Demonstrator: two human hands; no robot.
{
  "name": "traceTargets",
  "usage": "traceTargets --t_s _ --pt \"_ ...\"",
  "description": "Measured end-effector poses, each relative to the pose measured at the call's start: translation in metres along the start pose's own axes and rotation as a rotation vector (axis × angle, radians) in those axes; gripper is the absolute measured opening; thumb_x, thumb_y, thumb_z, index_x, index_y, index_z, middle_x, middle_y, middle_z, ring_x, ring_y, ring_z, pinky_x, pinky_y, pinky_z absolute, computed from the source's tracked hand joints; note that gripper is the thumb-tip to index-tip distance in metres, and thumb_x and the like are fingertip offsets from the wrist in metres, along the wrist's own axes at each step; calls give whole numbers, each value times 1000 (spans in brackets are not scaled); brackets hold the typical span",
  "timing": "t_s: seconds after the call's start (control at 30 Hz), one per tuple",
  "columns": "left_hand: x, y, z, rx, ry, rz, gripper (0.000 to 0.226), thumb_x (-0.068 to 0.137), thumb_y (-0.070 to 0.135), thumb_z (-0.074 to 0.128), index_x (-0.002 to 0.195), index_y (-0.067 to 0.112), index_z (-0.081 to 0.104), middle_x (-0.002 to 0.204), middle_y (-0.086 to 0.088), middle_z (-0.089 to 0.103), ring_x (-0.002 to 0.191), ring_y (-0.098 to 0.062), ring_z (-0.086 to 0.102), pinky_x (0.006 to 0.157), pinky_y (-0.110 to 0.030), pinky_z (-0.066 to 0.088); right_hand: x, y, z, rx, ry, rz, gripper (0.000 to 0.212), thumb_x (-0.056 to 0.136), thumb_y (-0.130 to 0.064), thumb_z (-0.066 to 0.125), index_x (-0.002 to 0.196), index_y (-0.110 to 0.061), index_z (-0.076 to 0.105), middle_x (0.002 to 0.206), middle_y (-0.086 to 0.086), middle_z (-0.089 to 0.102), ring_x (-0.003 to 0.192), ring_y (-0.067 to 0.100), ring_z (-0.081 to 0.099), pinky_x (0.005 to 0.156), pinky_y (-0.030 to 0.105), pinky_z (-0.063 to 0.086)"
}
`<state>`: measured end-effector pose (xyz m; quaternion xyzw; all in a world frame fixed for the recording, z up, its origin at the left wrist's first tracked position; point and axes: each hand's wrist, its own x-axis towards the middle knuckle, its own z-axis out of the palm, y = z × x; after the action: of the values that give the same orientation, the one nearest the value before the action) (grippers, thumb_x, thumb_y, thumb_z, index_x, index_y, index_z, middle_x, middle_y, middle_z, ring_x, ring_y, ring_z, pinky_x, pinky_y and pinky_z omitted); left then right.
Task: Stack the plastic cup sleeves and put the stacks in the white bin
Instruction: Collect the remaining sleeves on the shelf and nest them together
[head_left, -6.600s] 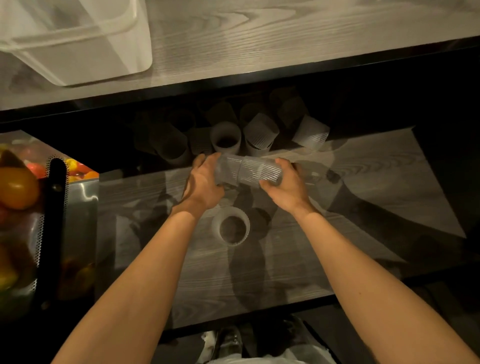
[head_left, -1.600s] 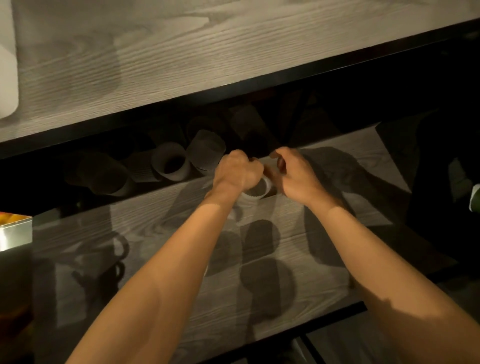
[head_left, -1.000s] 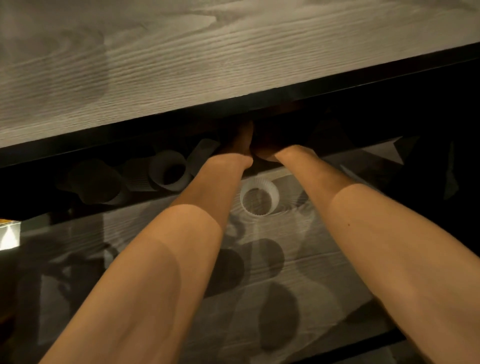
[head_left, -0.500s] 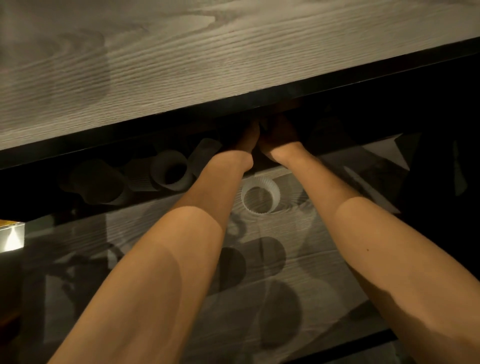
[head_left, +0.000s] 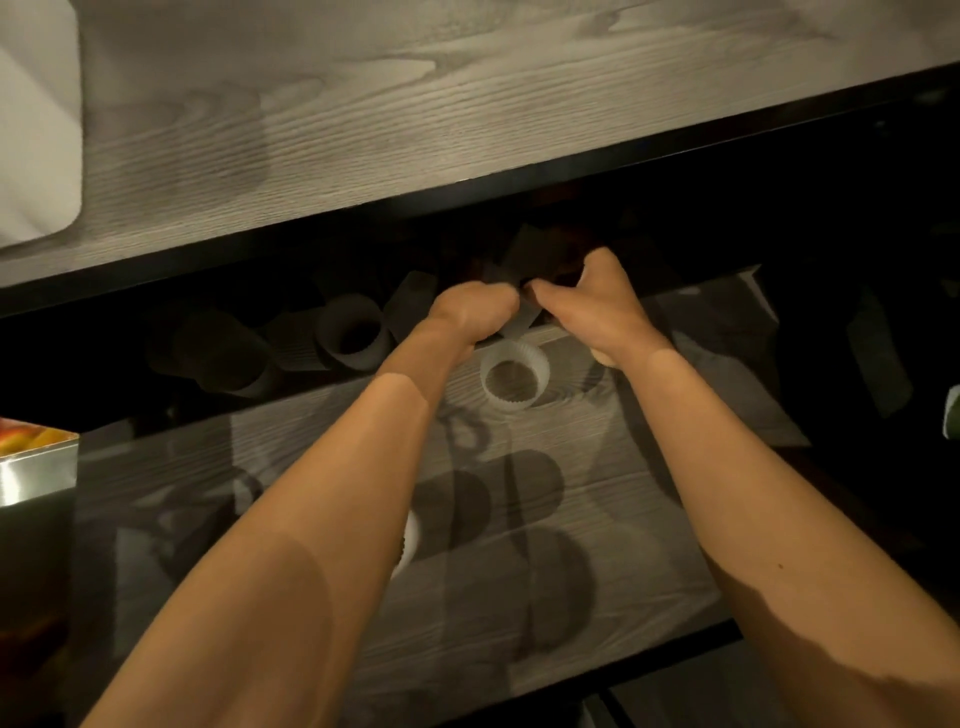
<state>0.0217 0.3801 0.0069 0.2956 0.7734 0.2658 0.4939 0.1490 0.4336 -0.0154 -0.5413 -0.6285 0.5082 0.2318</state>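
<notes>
Both arms reach onto the lower shelf (head_left: 597, 519). My left hand (head_left: 470, 312) and my right hand (head_left: 592, 306) meet at the shadow's edge, fingers curled around ribbed plastic cup sleeves (head_left: 524, 257) that look dark there. A lower sleeve edge (head_left: 522, 325) shows between the hands. Just in front of them an upright white stack of sleeves (head_left: 514, 374) stands on the shelf. Several more sleeves (head_left: 353, 338) lie on their sides in the shadow to the left. The white bin (head_left: 36, 130) shows only a corner at the top left, on the upper shelf.
The upper wooden shelf (head_left: 467, 104) overhangs the back of the lower one and darkens it. Another white sleeve (head_left: 410, 540) peeks out under my left forearm. A shiny metal container with fruit (head_left: 36, 457) sits at the left edge.
My hands have drawn back from deep under the upper shelf toward me, holding sleeves. The upright stack has not moved. The view has shifted and the bin's corner shows again.
</notes>
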Motion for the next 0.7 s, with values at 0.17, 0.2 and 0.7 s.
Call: traceTargets --t_s 0.17,0.2,0.7 --pt "-8 -12 -1 53 39 118 14 73 19 77 77 15 64 80 -1 65 82 -20 67 68 -30 52 -13 7 -9 -13 56 -29 52 62 -47 83 101 -32 52 117 4 62 106 16 65 92 44 58" --pt "-8 -13 0 85 39 160 19 73 17 79 76 16 60 79 1 62 80 -17 65 68 -28 51 -14 7 -11 -26 64 -36 56 61 -46 83 105 -28 52 117 3 62 106 17 65 93 44 58" --pt "-24 -35 -3 249 121 438 56 74 15 83 122 15 55 97 13 56 84 -2 55 66 -9 43 -34 10 -41 7 69 -162 40 78 -27 85 109 -24 60 108 -5 64 94 13 69 82 38 62"
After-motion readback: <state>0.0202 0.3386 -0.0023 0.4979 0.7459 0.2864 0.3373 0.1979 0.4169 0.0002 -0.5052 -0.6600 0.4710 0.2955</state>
